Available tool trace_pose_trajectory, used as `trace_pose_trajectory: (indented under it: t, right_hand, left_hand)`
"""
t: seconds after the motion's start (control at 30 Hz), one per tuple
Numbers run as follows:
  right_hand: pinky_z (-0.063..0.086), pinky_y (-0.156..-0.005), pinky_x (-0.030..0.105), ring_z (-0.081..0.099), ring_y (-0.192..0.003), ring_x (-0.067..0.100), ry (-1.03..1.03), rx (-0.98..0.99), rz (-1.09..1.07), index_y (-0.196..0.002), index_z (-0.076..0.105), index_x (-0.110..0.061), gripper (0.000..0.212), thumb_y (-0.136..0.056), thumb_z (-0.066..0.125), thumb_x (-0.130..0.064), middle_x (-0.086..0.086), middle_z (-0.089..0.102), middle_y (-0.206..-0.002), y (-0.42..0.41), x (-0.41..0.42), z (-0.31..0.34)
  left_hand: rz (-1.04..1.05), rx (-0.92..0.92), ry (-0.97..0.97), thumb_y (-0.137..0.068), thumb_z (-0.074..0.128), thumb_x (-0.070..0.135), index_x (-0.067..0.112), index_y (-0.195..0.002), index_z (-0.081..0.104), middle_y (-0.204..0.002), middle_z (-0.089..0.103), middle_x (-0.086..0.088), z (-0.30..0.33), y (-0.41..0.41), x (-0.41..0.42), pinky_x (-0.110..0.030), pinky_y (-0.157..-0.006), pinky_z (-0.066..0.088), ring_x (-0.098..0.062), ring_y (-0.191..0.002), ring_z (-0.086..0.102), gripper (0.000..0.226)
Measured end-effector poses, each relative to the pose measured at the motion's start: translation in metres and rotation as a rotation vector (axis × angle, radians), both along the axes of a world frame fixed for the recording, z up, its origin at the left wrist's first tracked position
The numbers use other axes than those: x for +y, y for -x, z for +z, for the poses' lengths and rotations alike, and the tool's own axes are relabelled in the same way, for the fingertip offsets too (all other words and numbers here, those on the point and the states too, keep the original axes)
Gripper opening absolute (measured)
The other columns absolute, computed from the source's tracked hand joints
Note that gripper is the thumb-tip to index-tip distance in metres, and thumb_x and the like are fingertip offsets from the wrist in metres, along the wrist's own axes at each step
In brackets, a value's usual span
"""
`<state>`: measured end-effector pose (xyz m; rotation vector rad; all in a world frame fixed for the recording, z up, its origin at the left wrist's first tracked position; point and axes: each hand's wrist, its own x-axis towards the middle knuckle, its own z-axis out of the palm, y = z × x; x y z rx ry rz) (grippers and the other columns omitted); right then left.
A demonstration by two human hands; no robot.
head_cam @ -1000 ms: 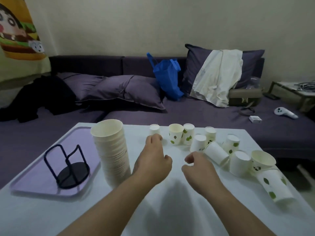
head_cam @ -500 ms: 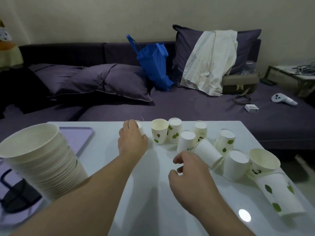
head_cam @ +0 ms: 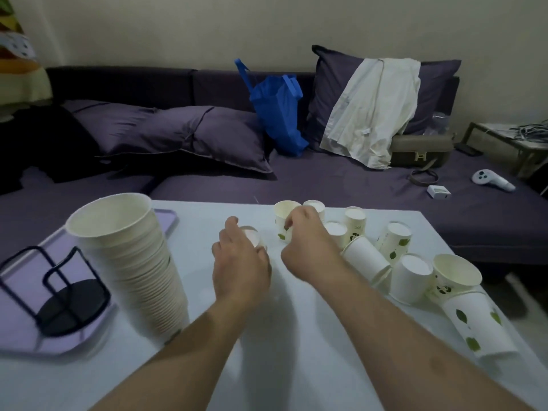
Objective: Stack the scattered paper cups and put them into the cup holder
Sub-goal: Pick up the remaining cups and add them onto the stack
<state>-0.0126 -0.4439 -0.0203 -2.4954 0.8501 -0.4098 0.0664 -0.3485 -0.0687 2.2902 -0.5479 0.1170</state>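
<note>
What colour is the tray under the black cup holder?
The tray is light purple, seen best in the head view, under the cup holder.

Our two bare forearms reach forward side by side from the lower edge of the view, both hands palm-down. Our left hand (head_cam: pixel 240 262) curls its fingers over a small white paper cup (head_cam: pixel 252 236), thumb on the near side, the grip closed around it. Our right hand (head_cam: pixel 308 244) reaches a little farther, knuckles up, its bent fingers (head_cam: pixel 292 222) touching an upright white paper cup with green leaf prints (head_cam: pixel 283 213); whether they clasp it we cannot tell.
</note>
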Motion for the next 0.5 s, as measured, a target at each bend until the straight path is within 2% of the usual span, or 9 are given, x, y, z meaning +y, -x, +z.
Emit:
trace_pose_trajectory:
  t: [0.1,0.23,0.27,0.37,0.43,0.5]
  right_hand:
    - [0.053,-0.084,0.038,0.059,-0.111,0.026,0.047,0.167,0.074,-0.119,0.059,-0.008,0.031,-0.09,0.057,0.002,0.0,0.04,-0.152,-0.026,-0.013,-0.006]
    - [0.058,-0.079,0.039,0.068,-0.095,0.029,0.033,0.275,0.097,-0.114,0.066,-0.003,0.021,-0.094,0.061,-0.003,0.009,0.067,-0.109,-0.036,-0.014,-0.008]
    - [0.06,-0.08,0.04,0.07,-0.096,0.03,0.038,0.279,0.087,-0.114,0.069,-0.002,0.022,-0.092,0.062,-0.002,0.012,0.071,-0.106,-0.035,-0.012,-0.007]
    - [0.064,-0.082,0.046,0.072,-0.094,0.032,0.03,0.187,0.03,-0.112,0.073,-0.001,0.029,-0.087,0.059,0.003,0.014,0.074,-0.105,-0.023,0.001,-0.005]
    - [0.062,-0.078,0.041,0.07,-0.089,0.026,-0.001,0.037,-0.039,-0.108,0.073,-0.007,0.027,-0.089,0.056,0.002,0.009,0.073,-0.105,-0.009,0.012,-0.001]
    - [0.055,-0.07,0.031,0.066,-0.085,0.017,-0.063,-0.164,-0.106,-0.1,0.071,-0.014,0.018,-0.094,0.057,-0.005,0.0,0.071,-0.1,0.01,0.024,0.005]
  left_hand:
    - [-0.077,-0.029,-0.024,-0.1,0.061,0.025,0.021,-0.159,0.024,-0.149,0.041,-0.005,0.003,0.015,0.019,-0.041,-0.093,0.054,-0.03,-0.128,0.047,0.07]
    - [-0.14,-0.046,-0.097,-0.102,0.054,0.032,0.023,-0.148,0.037,-0.14,0.037,-0.001,0.015,0.037,0.043,-0.037,-0.083,0.056,-0.026,-0.111,0.056,0.049]
    - [-0.142,-0.043,-0.124,-0.104,0.052,0.035,0.024,-0.143,0.039,-0.138,0.035,0.001,0.02,0.042,0.05,-0.036,-0.079,0.056,-0.025,-0.105,0.06,0.043]
    - [-0.178,-0.03,-0.146,-0.106,0.05,0.039,0.027,-0.138,0.04,-0.138,0.034,0.006,0.03,0.055,0.073,-0.036,-0.078,0.057,-0.024,-0.092,0.067,0.036]
    - [-0.23,-0.012,-0.056,-0.105,0.054,0.037,0.03,-0.136,0.041,-0.137,0.033,0.01,0.036,0.063,0.091,-0.039,-0.083,0.058,-0.02,-0.09,0.067,0.035]
    - [-0.268,0.022,0.062,-0.102,0.06,0.036,0.032,-0.137,0.043,-0.137,0.033,0.014,0.044,0.071,0.111,-0.031,-0.088,0.057,-0.004,-0.091,0.062,0.04]
